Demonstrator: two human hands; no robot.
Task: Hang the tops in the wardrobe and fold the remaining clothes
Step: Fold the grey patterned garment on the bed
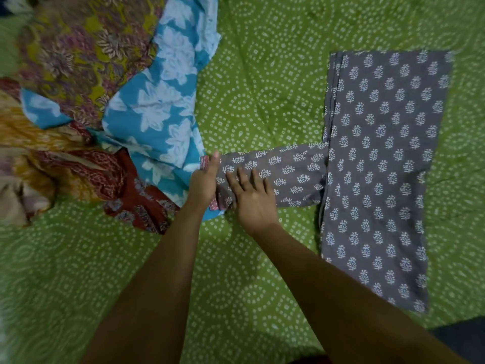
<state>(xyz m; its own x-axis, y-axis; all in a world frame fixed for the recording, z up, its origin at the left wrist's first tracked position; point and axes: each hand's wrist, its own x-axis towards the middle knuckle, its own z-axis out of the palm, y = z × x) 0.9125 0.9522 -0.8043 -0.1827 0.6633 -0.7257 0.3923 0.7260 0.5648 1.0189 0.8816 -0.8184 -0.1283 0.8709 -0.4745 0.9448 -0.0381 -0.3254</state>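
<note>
**Sleeve held at the cuff, fold half made**

At the far left lies a heap of clothes [65,114], its edge blurred, so the separate pieces are hard to tell apart. A blue top [162,106] with pale flowers spills from it onto the green bedsheet [262,88], touching the cuff end of the grey sleeve [283,172].

The left hand [203,181] grips the sleeve's cuff, thumb up and fingers curled out of sight beneath; a red trim shows just above and below the hand. Just beside it, the right hand [253,198] rests flat on the sleeve with fingers spread. To the right, the grey top [380,166] lies folded lengthwise on the sheet, only this sleeve sticking out.

If the cuff is lifted over while the blue top lies against it, the blue cloth could be dragged along or caught in the fold. If the flat hand slips, the sleeve may bunch at the shoulder seam and skew the folded body.

The wardrobe is not in view, and the grey top's neckline cannot be made out.
</note>
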